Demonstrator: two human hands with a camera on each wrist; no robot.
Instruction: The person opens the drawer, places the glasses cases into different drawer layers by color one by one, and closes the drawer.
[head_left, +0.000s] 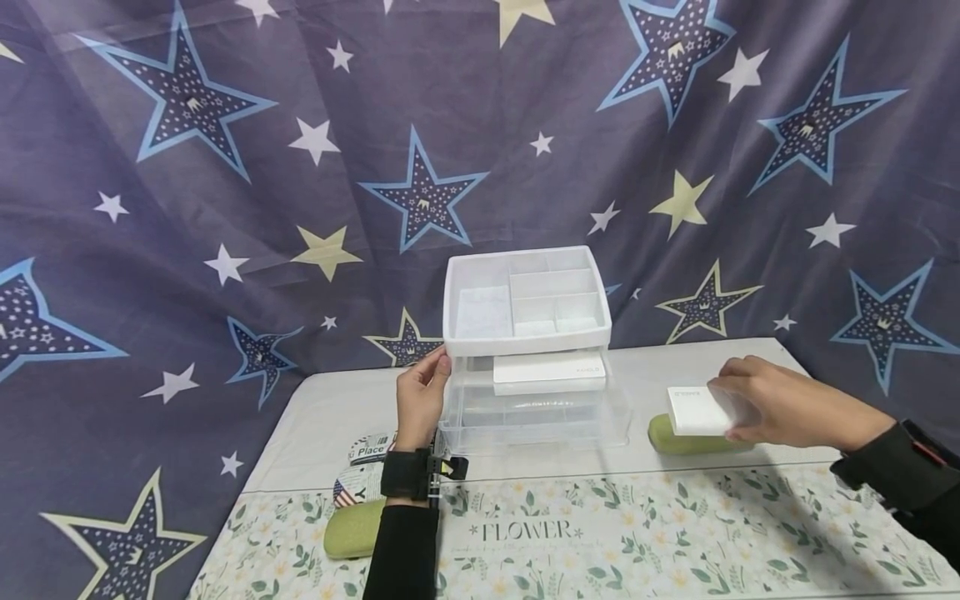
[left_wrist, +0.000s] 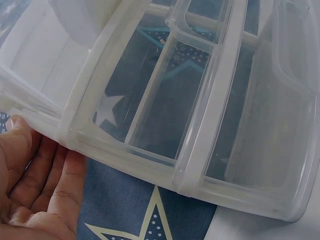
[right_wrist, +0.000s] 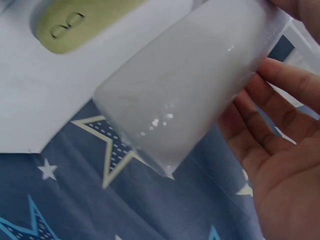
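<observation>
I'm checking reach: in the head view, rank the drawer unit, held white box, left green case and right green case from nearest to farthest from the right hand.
1. Held white box: in the right hand.
2. Right green case: partly hidden by the box.
3. Drawer unit: left of both.
4. Left green case: farthest left, nearer the camera.

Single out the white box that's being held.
The white box in the right hand, near a green glasses case; the other white box sits inside the plastic drawer organizer.
</observation>
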